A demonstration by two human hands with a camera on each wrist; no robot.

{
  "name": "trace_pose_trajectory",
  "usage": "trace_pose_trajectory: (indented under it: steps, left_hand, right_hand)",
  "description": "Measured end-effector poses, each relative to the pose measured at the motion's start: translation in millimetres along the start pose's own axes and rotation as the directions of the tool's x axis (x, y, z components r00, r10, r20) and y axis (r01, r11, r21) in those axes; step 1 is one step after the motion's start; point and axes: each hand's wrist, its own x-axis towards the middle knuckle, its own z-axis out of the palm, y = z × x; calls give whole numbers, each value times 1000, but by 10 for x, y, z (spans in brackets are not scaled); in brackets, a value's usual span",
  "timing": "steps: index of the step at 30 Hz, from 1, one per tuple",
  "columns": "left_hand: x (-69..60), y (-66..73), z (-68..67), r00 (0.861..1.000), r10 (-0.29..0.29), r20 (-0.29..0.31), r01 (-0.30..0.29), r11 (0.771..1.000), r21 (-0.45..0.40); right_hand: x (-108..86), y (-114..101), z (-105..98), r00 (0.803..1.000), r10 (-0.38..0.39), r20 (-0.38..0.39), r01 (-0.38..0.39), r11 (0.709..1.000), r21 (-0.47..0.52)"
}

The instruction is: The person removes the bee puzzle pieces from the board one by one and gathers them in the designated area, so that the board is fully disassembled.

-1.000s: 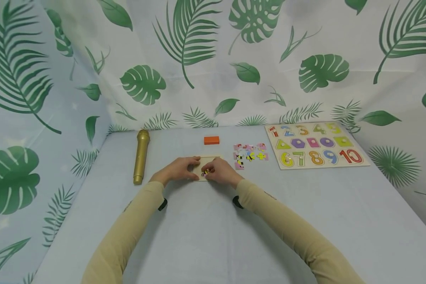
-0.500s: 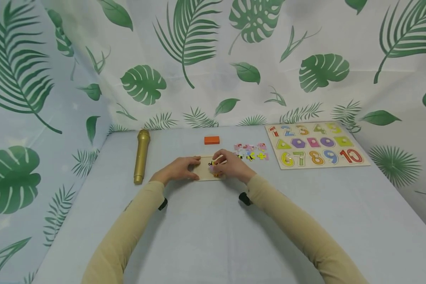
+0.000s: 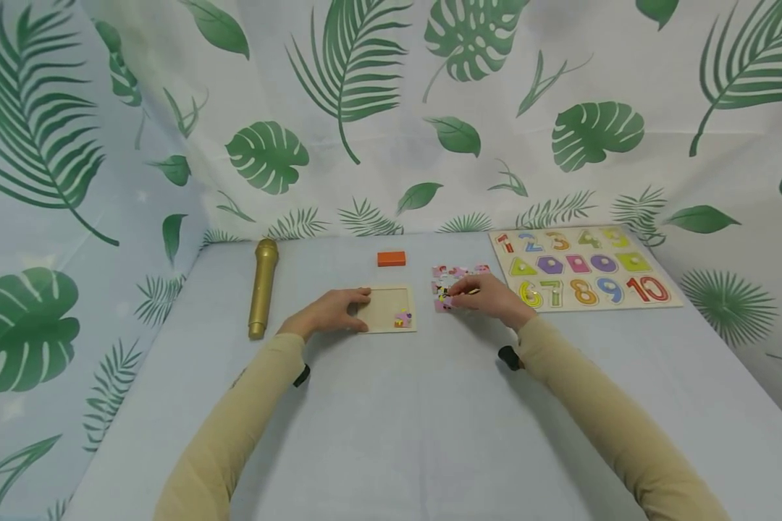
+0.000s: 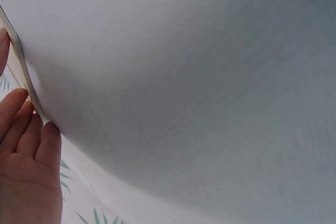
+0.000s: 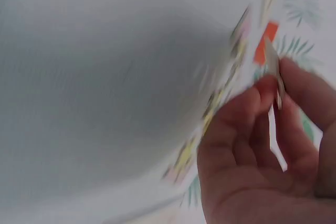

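Note:
In the head view, a square wooden puzzle tray [image 3: 381,300] lies on the table with a jigsaw piece [image 3: 402,319] in its lower right corner. My left hand [image 3: 326,311] rests at the tray's left side, fingers extended along the edge; the left wrist view shows those straight fingertips [image 4: 51,127] touching the rim. To the right of the tray, my right hand [image 3: 485,295] is over a group of loose pink and yellow jigsaw pieces [image 3: 458,272], partly covering them. Between its thumb and fingers it pinches a thin jigsaw piece [image 5: 274,69], seen nearly edge-on in the right wrist view.
An orange block [image 3: 391,258] lies behind the tray. A gold microphone [image 3: 263,289] lies at the left. At the back right is a wooden number and shape board [image 3: 580,268]. Leaf-printed cloth [image 3: 365,145] hangs behind the table.
My right hand has moved right from the tray to the loose pieces, leaving a jigsaw piece in the tray's lower right corner. It now pinches another piece. My left hand has stayed put.

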Motion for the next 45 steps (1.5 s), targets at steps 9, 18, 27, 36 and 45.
trace_pose_trajectory:
  steps: [9,18,27,36,45]
  left_hand:
    - [22,-3,16,1000,3,4,-3,1000,0]
    - [14,-24,22,1000,14,2,-14,1000,-3]
    - [-6,0,11,1000,12,1,-12,1000,0]
    - [-3,0,3,1000,9,8,-9,1000,14]
    - [-5,6,-8,1000,-1,11,1,1000,13]
  right_hand:
    - [-53,168,-198,999,22,46,-17,993,-116]
    - [-20,182,-163,1000,15,10,-14,989,-144]
    - [-31,111,-80,999,2,-32,-9,974,-225]
    - [-28,127,-52,999,-1,-36,-8,971,-239]
    - [-5,47,-60,999,15,-35,-23,971,-239]
